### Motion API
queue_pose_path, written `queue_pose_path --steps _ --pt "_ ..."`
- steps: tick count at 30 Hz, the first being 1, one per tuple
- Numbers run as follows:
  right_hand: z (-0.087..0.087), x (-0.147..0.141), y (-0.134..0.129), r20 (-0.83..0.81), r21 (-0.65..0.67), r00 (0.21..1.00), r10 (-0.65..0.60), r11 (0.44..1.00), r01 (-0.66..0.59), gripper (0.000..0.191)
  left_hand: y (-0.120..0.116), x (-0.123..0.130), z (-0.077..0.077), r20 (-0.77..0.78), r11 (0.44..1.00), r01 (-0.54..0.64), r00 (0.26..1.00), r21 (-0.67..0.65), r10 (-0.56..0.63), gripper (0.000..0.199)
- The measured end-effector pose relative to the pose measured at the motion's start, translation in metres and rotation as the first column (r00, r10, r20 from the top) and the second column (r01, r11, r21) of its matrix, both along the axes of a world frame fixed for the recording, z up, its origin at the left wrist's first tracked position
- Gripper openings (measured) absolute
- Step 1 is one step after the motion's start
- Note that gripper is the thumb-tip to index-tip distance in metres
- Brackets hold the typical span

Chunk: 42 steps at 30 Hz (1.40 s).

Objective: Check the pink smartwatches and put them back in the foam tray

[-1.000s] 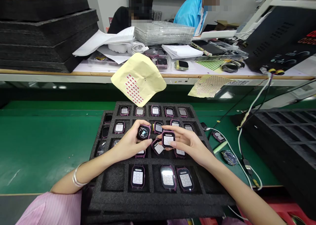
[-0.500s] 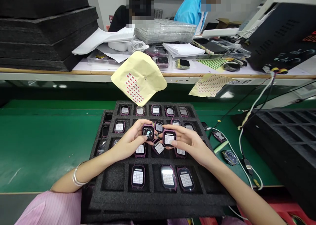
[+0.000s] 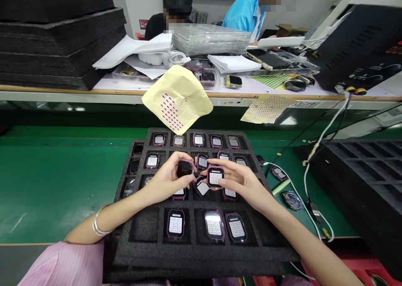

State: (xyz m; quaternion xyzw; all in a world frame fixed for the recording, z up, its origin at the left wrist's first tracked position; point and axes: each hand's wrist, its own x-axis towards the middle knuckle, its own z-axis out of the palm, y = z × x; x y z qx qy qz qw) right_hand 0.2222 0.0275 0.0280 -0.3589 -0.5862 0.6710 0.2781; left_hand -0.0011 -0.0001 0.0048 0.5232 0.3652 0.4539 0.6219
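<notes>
Pinching a dark-screened watch [image 3: 185,168] by its edges, the left hand [image 3: 168,179] sits just beside the right hand [image 3: 246,180], whose thumb and fingers grip a lit watch [image 3: 215,176]. Both watches are above the foam tray [image 3: 188,254]. So close together, their cases could knock and scuff; the right thumb, against the screen, might register a stray touch. A loosened pinch could drop one onto the askew watch [image 3: 202,187] below. The cases look smooth, purple, squarish with rounded corners; the foam is matt, black and grainy, cut into square pockets, above a slick green bench [image 3: 63,185]. Beyond hangs a creased yellow sheet [image 3: 185,83].
</notes>
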Motion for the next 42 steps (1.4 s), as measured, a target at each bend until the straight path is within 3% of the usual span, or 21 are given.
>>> queue_pose_path --steps 4,9,19,25,32,42 --pt "0.0007 -0.0008 0.0 -0.015 -0.009 1.0 0.009 1.0 -0.009 0.042 0.0005 -0.0024 -0.0015 -0.146 0.993 -0.081 0.985 0.086 0.093 0.021" --pt "0.0015 -0.0005 0.0001 -0.01 -0.011 1.0 0.016 1.0 -0.016 0.043 -0.0007 -0.0055 0.0018 -0.284 0.986 -0.064 0.953 0.154 0.107 0.019" --pt "-0.0014 0.0014 0.0015 0.0 0.003 1.0 0.025 1.0 -0.025 0.043 0.0015 -0.0033 0.0011 -0.329 0.96 -0.102 0.926 0.259 0.187 0.018" --pt "0.0004 0.0027 0.0015 0.024 0.008 0.999 0.039 0.999 -0.04 0.046 0.0004 -0.0061 0.0045 -0.383 0.962 -0.093 0.904 0.256 0.19 0.019" --pt "-0.0006 0.004 0.0018 0.013 0.002 0.999 0.045 0.999 -0.045 0.045 0.0048 -0.0063 0.0011 -0.342 0.928 -0.174 0.894 0.331 0.289 0.019" --pt "0.0019 0.0028 0.0014 0.048 -0.025 0.997 0.054 0.998 -0.053 0.046 0.0081 -0.0065 -0.0008 -0.387 0.958 -0.088 0.902 0.274 0.194 0.021"
